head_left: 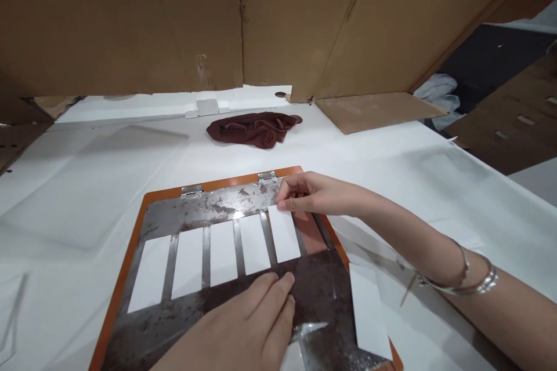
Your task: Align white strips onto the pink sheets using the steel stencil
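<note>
White card (284, 235), top edge in right hand (317, 192), borders bare pink strip (310, 233).

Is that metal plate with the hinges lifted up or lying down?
Down: the metal plate lies flat on the orange board, whose edge shows beside it; the left hand lies over it.

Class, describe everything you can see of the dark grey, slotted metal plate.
The dark grey, slotted metal plate looks stained and shiny. It lies flat on an orange board, with two silver hinges along its far edge. Blank white rectangular cards show at five openings; the bare right hand pinches the rightmost card, beside a reddish-brown patch. The left hand rests palm-down on the plate's near part.
</note>
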Demonstrator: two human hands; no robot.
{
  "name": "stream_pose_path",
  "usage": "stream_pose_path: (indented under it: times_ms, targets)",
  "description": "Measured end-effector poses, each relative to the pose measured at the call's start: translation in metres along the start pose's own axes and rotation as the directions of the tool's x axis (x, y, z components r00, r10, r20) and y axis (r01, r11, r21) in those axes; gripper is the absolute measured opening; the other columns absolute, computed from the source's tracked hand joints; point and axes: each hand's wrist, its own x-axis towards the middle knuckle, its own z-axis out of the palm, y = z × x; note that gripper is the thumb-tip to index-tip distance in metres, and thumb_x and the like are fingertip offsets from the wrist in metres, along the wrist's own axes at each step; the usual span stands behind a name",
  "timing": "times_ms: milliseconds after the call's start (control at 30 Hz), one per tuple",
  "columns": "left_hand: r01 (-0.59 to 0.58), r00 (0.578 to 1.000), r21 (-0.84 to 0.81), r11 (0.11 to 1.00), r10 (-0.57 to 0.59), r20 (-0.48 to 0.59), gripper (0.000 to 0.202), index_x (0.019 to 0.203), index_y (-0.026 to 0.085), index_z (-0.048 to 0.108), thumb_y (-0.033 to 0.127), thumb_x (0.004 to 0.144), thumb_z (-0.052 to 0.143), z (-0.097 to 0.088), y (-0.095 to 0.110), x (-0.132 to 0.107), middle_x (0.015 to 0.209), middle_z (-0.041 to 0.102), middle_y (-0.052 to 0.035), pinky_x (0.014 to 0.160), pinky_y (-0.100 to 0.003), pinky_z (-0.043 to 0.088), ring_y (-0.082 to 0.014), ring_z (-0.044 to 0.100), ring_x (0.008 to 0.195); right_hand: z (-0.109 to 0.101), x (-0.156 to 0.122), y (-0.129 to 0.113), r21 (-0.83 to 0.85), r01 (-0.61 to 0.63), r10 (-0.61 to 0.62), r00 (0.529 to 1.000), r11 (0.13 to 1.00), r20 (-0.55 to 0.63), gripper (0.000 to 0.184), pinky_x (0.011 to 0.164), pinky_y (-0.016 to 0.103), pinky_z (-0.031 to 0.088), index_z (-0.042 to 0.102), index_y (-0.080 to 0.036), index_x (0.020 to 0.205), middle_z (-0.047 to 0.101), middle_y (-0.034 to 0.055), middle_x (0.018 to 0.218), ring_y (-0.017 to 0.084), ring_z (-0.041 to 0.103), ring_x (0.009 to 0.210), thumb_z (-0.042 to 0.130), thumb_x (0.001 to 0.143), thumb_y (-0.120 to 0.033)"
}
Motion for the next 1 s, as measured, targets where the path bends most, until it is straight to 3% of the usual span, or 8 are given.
stream_pose_path:
  times_ms: [267,400,667,800,900,1000]
  targets:
    - [0.038,0.991,0.041,0.998,-0.032,-0.127,0.041,0.117,0.014,0.076,0.015,0.105,0.038,0.02,0.005,-0.005,0.123,0.08,-0.0073,0.098,-0.027,0.046,-0.017,0.069,0.115,0.003,-0.003,-0.003,-0.016,-0.005,0.005,1.0,1.0,-0.015,0.021,0.061,0.029,0.038,0.066,-0.02,0.087,0.063,-0.0025,0.075,0.012,0.053,0.064,0.079,0.086,-0.037]
    - [0.046,0.989,0.063,0.997,-0.037,-0.144,0.037,0.12,0.016,0.076,0.016,0.105,0.042,0.021,0.008,-0.005,0.126,0.078,-0.0052,0.101,-0.028,0.044,-0.0174,0.066,0.118,0.004,-0.003,-0.007,-0.009,-0.017,0.017,1.0,1.0,-0.017,0.018,0.061,0.029,0.037,0.065,-0.02,0.086,0.059,-0.0047,0.07,0.011,0.051,0.061,0.076,0.088,-0.034]
    - [0.074,0.979,0.13,0.989,-0.047,-0.197,0.041,0.12,0.018,0.075,0.018,0.107,0.036,0.026,0.009,-0.006,0.125,0.079,-0.0003,0.096,-0.027,0.052,-0.0148,0.071,0.116,0.004,-0.005,-0.011,-0.021,-0.041,0.041,0.999,0.999,-0.023,0.013,0.06,0.029,0.036,0.066,-0.019,0.086,0.056,-0.0065,0.063,0.011,0.05,0.059,0.072,0.092,-0.029]
    - [0.083,0.987,-0.033,0.996,-0.086,-0.132,0.044,0.131,0.017,0.069,0.013,0.101,0.037,0.029,0.014,-0.014,0.135,0.075,-0.0041,0.104,-0.031,0.053,-0.0172,0.067,0.129,0.005,-0.005,-0.01,-0.024,-0.046,0.045,0.999,0.999,-0.028,0.014,0.06,0.028,0.037,0.066,-0.019,0.085,0.055,-0.0064,0.063,0.011,0.05,0.06,0.072,0.092,-0.028]
    - [0.219,0.972,-0.223,0.95,-0.232,-0.031,0.042,0.139,0.024,0.065,0.025,0.102,0.045,0.028,0.02,-0.016,0.141,0.071,-0.0057,0.11,-0.045,0.052,-0.0248,0.06,0.139,0.006,-0.004,-0.01,-0.027,-0.043,0.042,0.999,0.999,-0.034,0.014,0.059,0.028,0.036,0.065,-0.019,0.085,0.055,-0.0061,0.063,0.011,0.05,0.06,0.072,0.092,-0.028]
    - [0.295,0.952,-0.305,0.905,-0.304,0.018,0.042,0.14,0.026,0.064,0.04,0.102,0.051,0.027,0.024,-0.013,0.146,0.067,-0.0083,0.112,-0.051,0.05,-0.0304,0.056,0.143,0.008,-0.004,-0.009,-0.028,-0.037,0.036,0.998,0.999,-0.042,0.013,0.058,0.028,0.036,0.064,-0.019,0.084,0.056,-0.0054,0.066,0.011,0.049,0.059,0.071,0.093,-0.027]
